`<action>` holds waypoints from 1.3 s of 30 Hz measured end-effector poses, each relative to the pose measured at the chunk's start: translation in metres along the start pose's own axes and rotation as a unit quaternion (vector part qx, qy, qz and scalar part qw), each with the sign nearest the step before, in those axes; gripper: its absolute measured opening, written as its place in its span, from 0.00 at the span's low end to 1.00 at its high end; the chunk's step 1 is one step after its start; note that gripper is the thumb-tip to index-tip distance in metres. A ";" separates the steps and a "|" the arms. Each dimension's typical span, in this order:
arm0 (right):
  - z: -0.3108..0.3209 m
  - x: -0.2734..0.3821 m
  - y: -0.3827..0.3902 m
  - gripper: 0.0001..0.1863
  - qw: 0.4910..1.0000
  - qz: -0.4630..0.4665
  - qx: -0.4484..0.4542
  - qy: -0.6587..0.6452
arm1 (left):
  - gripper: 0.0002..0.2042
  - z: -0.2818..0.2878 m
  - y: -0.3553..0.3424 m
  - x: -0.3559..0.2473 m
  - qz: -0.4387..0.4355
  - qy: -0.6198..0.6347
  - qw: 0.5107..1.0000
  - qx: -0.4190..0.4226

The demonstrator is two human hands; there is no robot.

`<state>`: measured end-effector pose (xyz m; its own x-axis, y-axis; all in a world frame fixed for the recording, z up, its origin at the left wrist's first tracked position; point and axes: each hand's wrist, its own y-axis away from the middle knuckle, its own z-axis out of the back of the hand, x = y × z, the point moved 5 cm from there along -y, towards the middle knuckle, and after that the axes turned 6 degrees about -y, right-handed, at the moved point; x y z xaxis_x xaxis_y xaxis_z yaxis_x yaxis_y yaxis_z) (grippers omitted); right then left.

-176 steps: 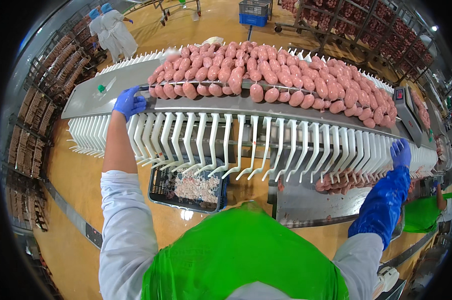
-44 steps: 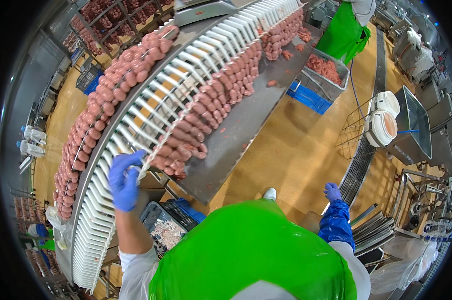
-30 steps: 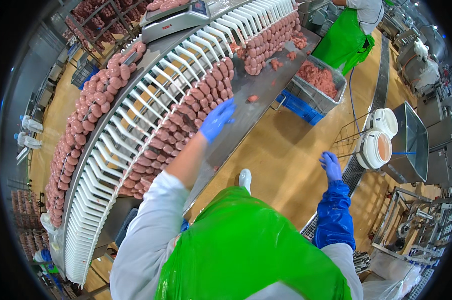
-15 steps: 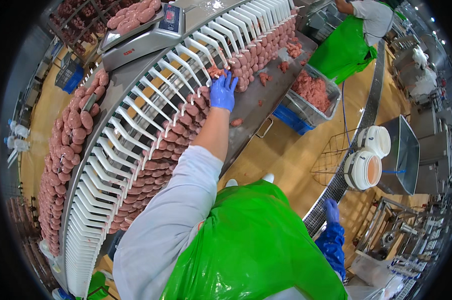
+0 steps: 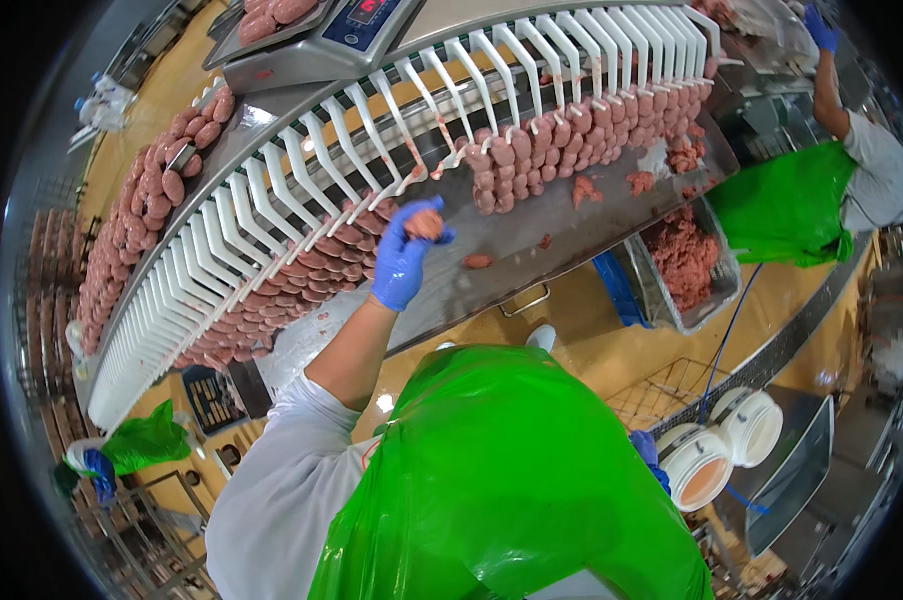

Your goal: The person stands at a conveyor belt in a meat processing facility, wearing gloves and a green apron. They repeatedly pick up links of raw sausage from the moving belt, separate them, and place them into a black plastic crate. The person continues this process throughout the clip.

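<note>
My left hand (image 5: 403, 255), in a blue glove, is curled round a lump of pink minced meat (image 5: 424, 224). It hovers over the steel table, just in front of white prongs. From those prongs hang linked sausages: one bunch (image 5: 321, 275) to the left of the hand, another (image 5: 551, 155) to its right. Between the bunches, a thin limp strand of casing (image 5: 418, 176) stretches along the prong tips. At the right, a blue glove, which appears to be my right hand (image 5: 649, 455), shows beside my green apron. Its fingers are mostly hidden.
The steel table (image 5: 441, 300) carries meat scraps (image 5: 585, 191) and a loose sausage piece (image 5: 477, 261). A tub of minced meat (image 5: 683, 255) stands off its right end, near a co-worker (image 5: 801, 200). White buckets (image 5: 693, 470) stand at right. Behind the prongs are a scale (image 5: 356, 30) and piled sausages (image 5: 136, 215).
My left hand has drawn back from the prongs with the minced meat in its fingers. The view has swung left, and my right hand is now mostly covered by the apron.
</note>
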<state>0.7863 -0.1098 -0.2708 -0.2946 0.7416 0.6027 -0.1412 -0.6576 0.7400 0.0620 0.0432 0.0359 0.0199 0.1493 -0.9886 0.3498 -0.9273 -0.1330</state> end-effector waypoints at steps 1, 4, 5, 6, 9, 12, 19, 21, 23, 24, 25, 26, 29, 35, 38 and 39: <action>0.004 0.055 -0.003 0.17 0.996 0.074 0.023 0.045 | 0.28 -0.005 0.000 0.018 0.040 -0.132 0.990 0.018; -0.001 0.178 -0.021 0.18 0.995 0.042 0.046 0.081 | 0.36 0.018 -0.011 0.116 0.016 -0.570 0.821 0.038; 0.001 0.205 -0.026 0.17 0.985 0.084 0.047 0.143 | 0.35 0.012 -0.042 0.125 0.065 -0.472 0.879 0.027; -0.002 0.235 -0.034 0.16 0.974 0.139 0.065 0.168 | 0.32 0.000 -0.071 0.121 0.156 -0.366 0.917 0.017; -0.024 0.329 -0.060 0.14 0.928 0.269 0.128 0.223 | 0.17 -0.034 -0.128 0.087 0.178 -0.293 0.934 -0.104; -0.072 0.424 -0.040 0.13 0.920 0.315 0.174 0.156 | 0.16 -0.019 -0.151 0.136 0.114 -0.284 0.950 -0.061; -0.116 0.456 -0.038 0.13 0.878 0.371 0.258 0.157 | 0.15 -0.004 -0.053 0.104 0.217 -0.111 0.970 0.019; -0.140 0.462 -0.039 0.13 0.873 0.348 0.308 0.146 | 0.14 -0.003 -0.007 0.094 0.220 -0.129 0.967 0.005; -0.168 0.466 -0.032 0.13 0.862 0.337 0.347 0.150 | 0.14 -0.002 0.027 0.095 0.233 -0.183 0.955 0.031; -0.184 0.471 -0.027 0.13 0.854 0.339 0.362 0.159 | 0.14 -0.002 0.040 0.104 0.244 -0.226 0.941 0.062; -0.201 0.475 -0.021 0.13 0.846 0.340 0.375 0.168 | 0.15 -0.004 0.052 0.111 0.255 -0.268 0.924 0.094; -0.226 0.491 0.008 0.14 0.809 0.381 0.399 0.203 | 0.15 -0.004 0.064 0.116 0.277 -0.203 0.936 0.077; -0.281 0.501 0.036 0.18 0.804 0.337 0.434 0.226 | 0.16 -0.022 0.081 0.121 0.301 -0.018 0.953 0.042; -0.405 0.486 0.116 0.46 0.593 0.553 0.530 0.248 | 0.19 -0.060 0.051 0.045 0.188 0.364 0.912 -0.022; -0.441 0.435 0.097 0.40 0.661 0.339 0.591 0.315 | 0.20 -0.053 0.037 0.009 0.153 0.419 0.891 -0.079; -0.441 0.437 0.091 0.36 0.668 0.329 0.569 0.348 | 0.19 -0.045 0.036 0.007 0.156 0.431 0.884 -0.088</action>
<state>0.2275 0.0958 -0.0717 -0.3626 -0.1599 0.9181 0.9294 0.0103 0.3689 0.1167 0.0263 0.0276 0.8211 0.1716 -0.5443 0.3401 -0.9130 0.2253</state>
